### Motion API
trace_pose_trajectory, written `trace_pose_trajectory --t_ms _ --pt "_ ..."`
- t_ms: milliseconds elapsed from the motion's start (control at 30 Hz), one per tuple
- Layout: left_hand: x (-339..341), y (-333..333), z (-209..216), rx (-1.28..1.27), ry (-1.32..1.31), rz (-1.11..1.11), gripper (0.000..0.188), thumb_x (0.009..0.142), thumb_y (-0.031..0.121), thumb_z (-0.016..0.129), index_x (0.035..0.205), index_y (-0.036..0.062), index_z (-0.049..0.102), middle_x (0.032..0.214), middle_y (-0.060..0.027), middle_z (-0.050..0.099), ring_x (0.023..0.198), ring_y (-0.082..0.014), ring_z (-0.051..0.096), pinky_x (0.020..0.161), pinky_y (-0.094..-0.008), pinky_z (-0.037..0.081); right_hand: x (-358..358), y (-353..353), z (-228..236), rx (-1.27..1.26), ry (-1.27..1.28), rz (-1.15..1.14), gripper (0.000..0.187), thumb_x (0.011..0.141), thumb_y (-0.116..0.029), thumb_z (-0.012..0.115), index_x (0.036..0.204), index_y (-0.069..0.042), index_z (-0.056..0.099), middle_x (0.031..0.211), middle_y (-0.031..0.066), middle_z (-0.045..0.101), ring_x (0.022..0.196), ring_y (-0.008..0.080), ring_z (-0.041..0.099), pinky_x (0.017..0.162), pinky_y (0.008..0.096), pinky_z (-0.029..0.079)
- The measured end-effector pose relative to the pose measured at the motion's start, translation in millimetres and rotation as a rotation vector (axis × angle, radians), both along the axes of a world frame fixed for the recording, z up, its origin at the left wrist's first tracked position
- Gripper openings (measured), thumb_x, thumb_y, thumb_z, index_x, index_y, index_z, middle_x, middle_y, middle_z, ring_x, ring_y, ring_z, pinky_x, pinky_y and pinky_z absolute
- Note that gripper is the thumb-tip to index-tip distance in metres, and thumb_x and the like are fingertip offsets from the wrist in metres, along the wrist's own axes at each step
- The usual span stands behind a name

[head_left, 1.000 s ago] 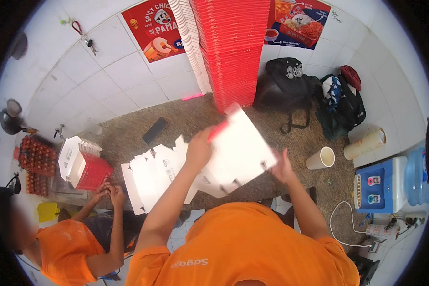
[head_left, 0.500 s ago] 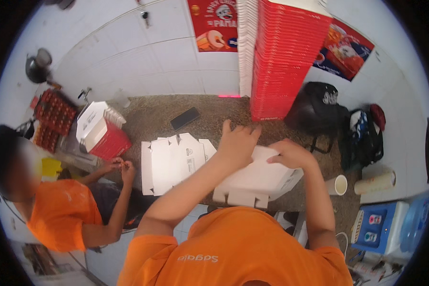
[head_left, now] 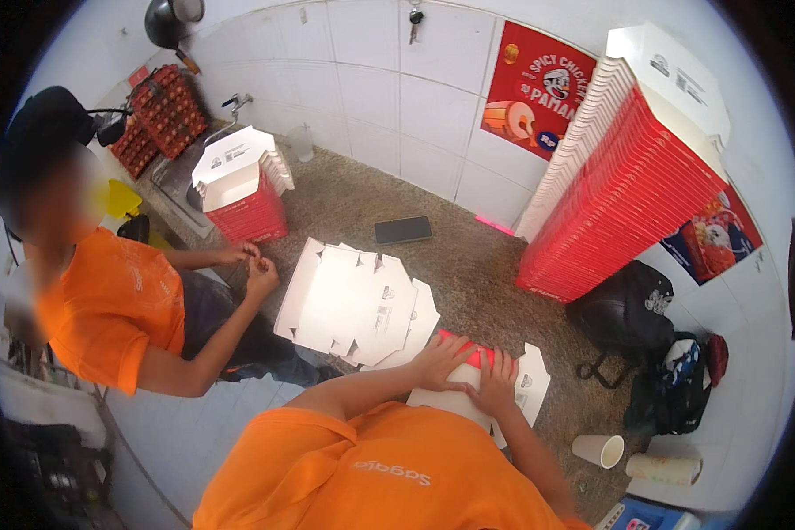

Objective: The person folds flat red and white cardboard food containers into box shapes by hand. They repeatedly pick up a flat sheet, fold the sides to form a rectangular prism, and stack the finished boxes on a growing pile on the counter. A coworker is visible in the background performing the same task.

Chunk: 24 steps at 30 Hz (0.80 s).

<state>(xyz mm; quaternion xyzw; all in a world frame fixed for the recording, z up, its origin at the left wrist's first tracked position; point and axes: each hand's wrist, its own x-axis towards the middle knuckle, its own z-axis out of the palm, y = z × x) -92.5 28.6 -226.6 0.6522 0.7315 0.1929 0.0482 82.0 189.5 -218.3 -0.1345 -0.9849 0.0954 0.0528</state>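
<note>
A partly folded cardboard food box (head_left: 450,402), white inside with a red outer panel, lies at the counter's front edge right in front of me. My left hand (head_left: 440,364) presses on its far edge, fingers bent over the red panel. Beside it my right hand (head_left: 496,390) grips the same red edge, the thumbs close together. A white flap with small print (head_left: 528,389) sticks out to the right. Just left lie several flat white box blanks (head_left: 349,296), stacked and overlapping. My forearms hide the box's near part.
A tall leaning stack of red boxes (head_left: 623,190) stands by the wall. Beyond the blanks lies a phone (head_left: 403,230). To the right are a black bag (head_left: 623,305) and a paper cup (head_left: 599,450). A co-worker (head_left: 141,309) stands left, near another red box stack (head_left: 249,212).
The view has swung, shifting the surroundings in the picture. My hands have come together on the box's far edge, where a red panel now shows. The co-worker's hands stay together.
</note>
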Motion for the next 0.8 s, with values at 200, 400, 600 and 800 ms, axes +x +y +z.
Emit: trace_pose_trajectory --t_ms 200,400,600,800 --pt "9 1 -10 -0.017 0.063 0.079 0.103 0.092 0.075 0.059 0.162 0.0031 0.036 0.165 -0.0227 0.039 0.145 -0.0398 0.042 0.103 -0.0583 0.038 -8 2 6 -0.009 -0.092 0.011 0.095 0.089 -0.058 0.072 0.161 -0.009 0.036 0.158 0.0267 0.038 0.149 0.0492 0.031 0.123 0.0656 0.016" --pt "-39 32 88 0.124 -0.531 0.179 0.090 0.087 0.052 0.081 0.154 0.0029 0.048 0.154 -0.0211 0.054 0.138 -0.0359 0.051 0.111 -0.0594 0.039 -3 14 64 -0.048 0.026 -0.127 0.062 0.083 -0.027 0.077 0.140 -0.012 0.059 0.135 0.0137 0.060 0.132 0.0359 0.050 0.112 0.0555 0.032" --pt "-24 1 28 -0.145 -1.238 0.148 0.074 0.084 0.036 0.088 0.141 -0.0027 0.061 0.136 -0.0188 0.069 0.126 -0.0317 0.065 0.104 -0.0435 0.051 28 33 49 -0.319 0.232 -0.292 0.058 0.083 -0.030 0.077 0.134 -0.007 0.062 0.132 0.0141 0.065 0.126 0.0356 0.056 0.109 0.0552 0.033" --pt "-15 12 41 -0.386 -1.271 0.386 0.063 0.093 0.035 0.081 0.142 0.0002 0.063 0.134 -0.0197 0.070 0.124 -0.0299 0.066 0.107 -0.0411 0.050 17 14 85 -0.057 0.406 -0.575 0.111 0.076 -0.035 0.088 0.163 -0.002 0.027 0.158 0.0298 0.040 0.142 0.0458 0.044 0.121 0.0581 0.027"
